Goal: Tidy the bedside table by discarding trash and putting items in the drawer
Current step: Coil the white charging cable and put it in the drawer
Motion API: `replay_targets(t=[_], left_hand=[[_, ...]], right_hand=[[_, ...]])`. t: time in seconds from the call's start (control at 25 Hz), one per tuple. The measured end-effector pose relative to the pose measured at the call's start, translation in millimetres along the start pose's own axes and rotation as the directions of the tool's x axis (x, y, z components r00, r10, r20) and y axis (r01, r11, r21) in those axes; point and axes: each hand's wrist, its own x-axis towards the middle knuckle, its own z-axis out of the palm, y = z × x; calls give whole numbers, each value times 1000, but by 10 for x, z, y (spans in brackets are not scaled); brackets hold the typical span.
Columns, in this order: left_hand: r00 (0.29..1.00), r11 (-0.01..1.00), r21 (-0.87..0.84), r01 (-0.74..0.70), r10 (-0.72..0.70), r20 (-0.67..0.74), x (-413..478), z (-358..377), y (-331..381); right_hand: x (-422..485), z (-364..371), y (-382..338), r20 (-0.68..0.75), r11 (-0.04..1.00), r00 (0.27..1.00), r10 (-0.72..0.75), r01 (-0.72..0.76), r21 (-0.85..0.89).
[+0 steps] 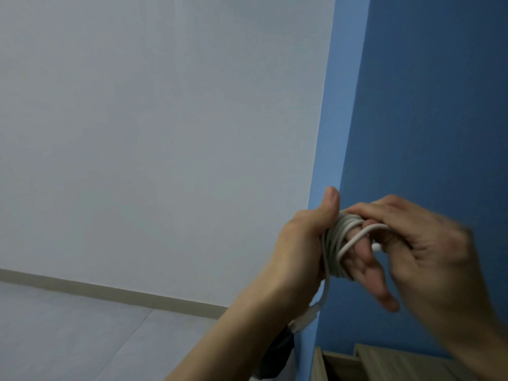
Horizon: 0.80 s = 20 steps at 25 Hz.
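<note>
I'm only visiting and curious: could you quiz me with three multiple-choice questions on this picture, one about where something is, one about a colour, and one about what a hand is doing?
1. Where is the white cable coiled?
A) round the fingers of the left hand
B) on the floor
C) round a bedpost

2. What colour is the wall to the right of the corner?
A) green
B) blue
C) red

3. What is the right hand doing?
A) hanging empty
B) lying flat against the wall
C) pinching the cable's loose end

Answers:
1 A: the loops wrap round the left hand's fingers.
2 B: that wall is plainly blue.
3 C: its curled fingers grip the cable's end, though motion blurs them.
</note>
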Motion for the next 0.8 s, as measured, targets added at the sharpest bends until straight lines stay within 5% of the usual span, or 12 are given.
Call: replay_targets(t=[0.28, 0.44, 0.56, 0.68, 0.8], left_hand=[[996, 980, -181, 83, -88, -22, 40, -8, -55], [936, 895, -374, 242, -114, 332, 53, -238, -65], [923, 871, -426, 243, -74, 377, 34, -317, -81], [981, 941, -294, 166, -127, 146, 50, -298, -136], [992, 999, -26, -30, 26, -122, -1, -227, -124]], right_hand=[[-19, 120, -37, -46, 999, 999, -29, 28, -31], [-39, 92, -28, -59, 991, 998, 20, -11, 137], [-56, 87, 5, -9, 962, 998, 65, -61, 266], [-56, 83, 41, -9, 983, 997, 70, -68, 171], [-52, 52, 26, -62, 999, 997, 44, -43, 21]])
